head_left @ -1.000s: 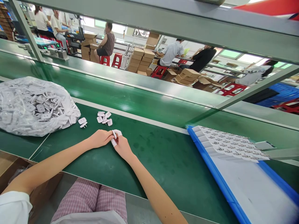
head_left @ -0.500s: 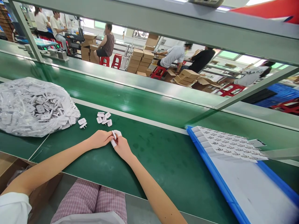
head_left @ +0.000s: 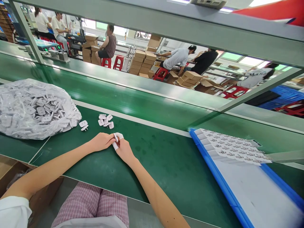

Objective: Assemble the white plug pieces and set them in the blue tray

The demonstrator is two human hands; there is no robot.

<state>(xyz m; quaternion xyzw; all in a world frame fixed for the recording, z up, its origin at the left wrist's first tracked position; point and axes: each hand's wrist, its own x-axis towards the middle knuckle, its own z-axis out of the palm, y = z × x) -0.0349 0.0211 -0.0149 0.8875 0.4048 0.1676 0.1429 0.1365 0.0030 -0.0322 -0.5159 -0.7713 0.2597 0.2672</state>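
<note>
Meeting above a smooth green tabletop (head_left: 166, 152), left hand (head_left: 102, 141) and right hand (head_left: 124, 148) are curled nearly closed, a small white piece (head_left: 116, 137) pinched between them.

Dark green counter (head_left: 180, 171), loaded at both ends.
A bulging clear plastic bag (head_left: 14, 95) lies at the left; just beside its right edge sit two white plugs (head_left: 83, 123), one with its prongs showing. A small cluster of similar plugs (head_left: 111, 125) lies farther right, near the pale strip (head_left: 133, 118) running along the surface. At the right, a blue-edged tray (head_left: 220, 177) rests slantwise, well apart from them.
</note>
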